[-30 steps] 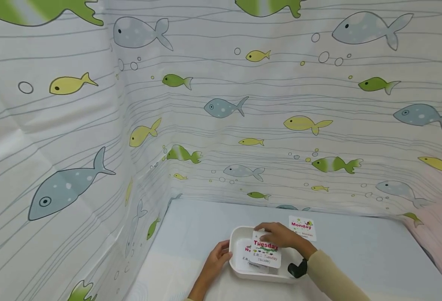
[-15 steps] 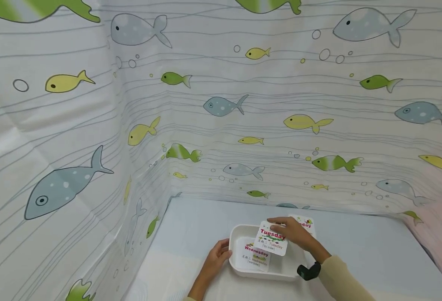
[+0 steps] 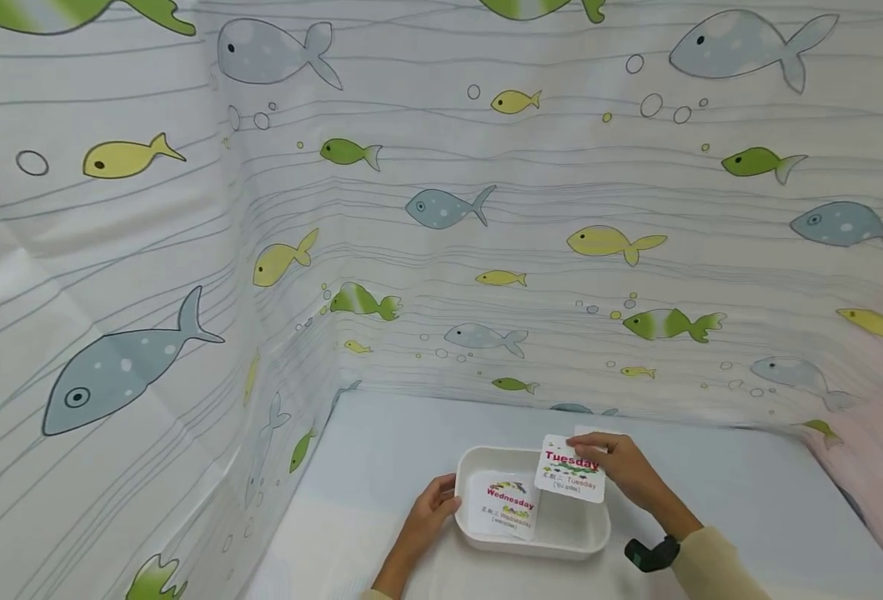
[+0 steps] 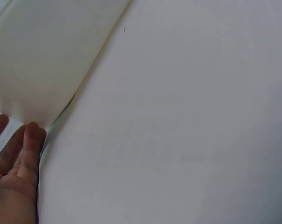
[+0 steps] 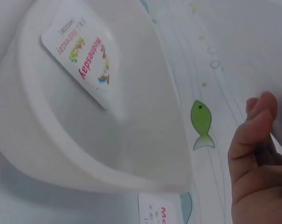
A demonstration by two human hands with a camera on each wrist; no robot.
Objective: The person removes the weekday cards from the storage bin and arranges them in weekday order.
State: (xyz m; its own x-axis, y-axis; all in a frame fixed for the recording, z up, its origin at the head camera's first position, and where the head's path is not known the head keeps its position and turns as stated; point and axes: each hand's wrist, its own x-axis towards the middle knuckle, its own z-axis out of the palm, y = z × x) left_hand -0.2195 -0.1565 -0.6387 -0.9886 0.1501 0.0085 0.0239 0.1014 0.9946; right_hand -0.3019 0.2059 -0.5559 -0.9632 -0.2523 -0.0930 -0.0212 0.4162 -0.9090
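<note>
My right hand [image 3: 629,471] pinches the top edge of a white card printed "Tuesday" [image 3: 570,479], held up over the right part of a white tray [image 3: 531,548]. In the tray's left part lies a "Wednesday" card [image 3: 509,518], which also shows in the right wrist view [image 5: 80,56]. At the tray's left end rests my left hand [image 3: 428,512], fingertips against the outer wall. The left wrist view has those fingers [image 4: 33,144] lightly bent at the tray's side [image 4: 47,60].
Behind the tray, a "Monday" card [image 5: 157,212] lies on the tabletop, mostly hidden by my right hand in the head view. A fish-print sheet [image 3: 441,250] walls in the table at the back and left. A dark wrist device [image 3: 651,553] sits at my right cuff.
My right hand has lifted the "Tuesday" card and carried it to the right, uncovering the "Wednesday" card in the tray. The left hand has stayed at the tray's end.
</note>
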